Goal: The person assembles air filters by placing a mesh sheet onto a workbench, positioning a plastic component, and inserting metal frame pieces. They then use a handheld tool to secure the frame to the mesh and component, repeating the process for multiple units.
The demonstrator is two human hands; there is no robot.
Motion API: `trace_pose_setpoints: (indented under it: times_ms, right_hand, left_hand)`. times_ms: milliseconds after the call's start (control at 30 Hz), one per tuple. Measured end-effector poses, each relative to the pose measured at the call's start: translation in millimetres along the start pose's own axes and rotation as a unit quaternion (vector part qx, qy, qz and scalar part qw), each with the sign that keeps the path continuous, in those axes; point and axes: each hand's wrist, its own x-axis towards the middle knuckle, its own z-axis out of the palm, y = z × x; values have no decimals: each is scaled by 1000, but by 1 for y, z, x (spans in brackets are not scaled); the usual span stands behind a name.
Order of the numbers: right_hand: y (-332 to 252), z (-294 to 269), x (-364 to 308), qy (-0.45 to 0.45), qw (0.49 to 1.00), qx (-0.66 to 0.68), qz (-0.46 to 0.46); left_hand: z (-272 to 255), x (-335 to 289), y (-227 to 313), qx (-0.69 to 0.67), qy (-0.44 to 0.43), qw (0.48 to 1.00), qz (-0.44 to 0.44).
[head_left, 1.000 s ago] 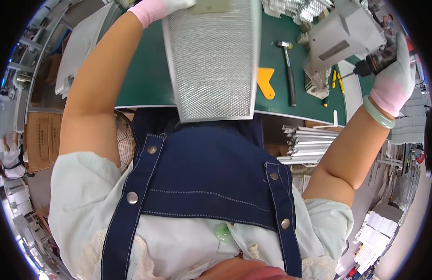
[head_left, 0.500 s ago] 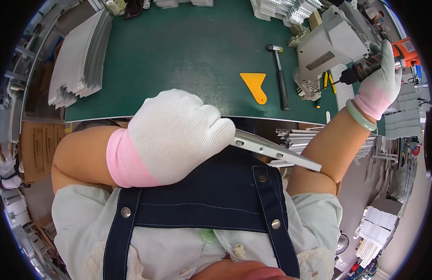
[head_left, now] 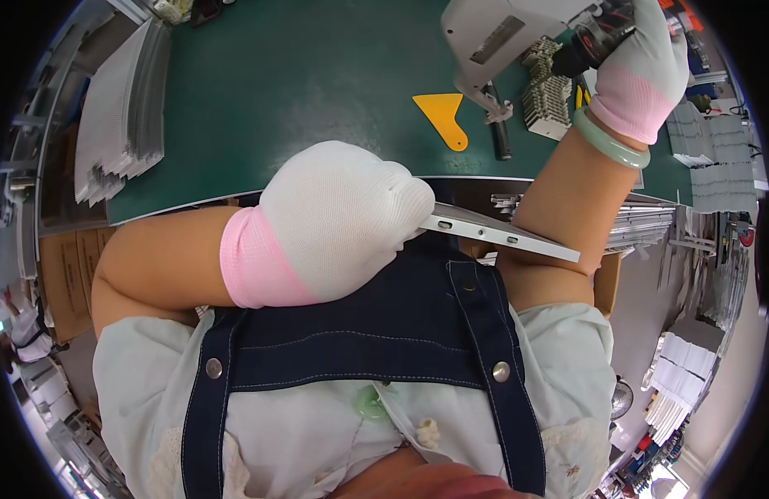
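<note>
In the head view, the left hand (head_left: pixel 339 220) clenched a flat metal panel (head_left: pixel 501 234) edge-on against the chest while the right hand (head_left: pixel 646 62) gripped a grey power tool (head_left: pixel 505 37) above the green bench (head_left: pixel 276 91), so bringing tool and panel together seemingly came next.

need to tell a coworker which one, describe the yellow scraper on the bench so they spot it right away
Start at the green bench mat. Near its front edge, right of centre, lies the yellow scraper, beside a dark-handled hammer. It is the only flat, bright yellow, wedge-shaped piece there.
</note>
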Motion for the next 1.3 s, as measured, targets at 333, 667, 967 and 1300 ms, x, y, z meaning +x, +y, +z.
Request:
trace_pose_setpoints:
  times_ms: [333,667,967,1300]
  right_hand:
    - [5,2,7,27,1000,-15,-2]
    - [-23,-23,21,10,999,-36,25]
    - [-78,-53,89,-12,1000,-24,0]
    - [-71,-47,80,-10,1000,-4,16]
  left_hand:
    - [1,5,0,23,-17,999,-15]
    - [-2,16,-14,94,40,994,46]
    - [-10,42,-32,147,-40,987,-45]
    - [-7,45,-32,158,-1,987,-39]
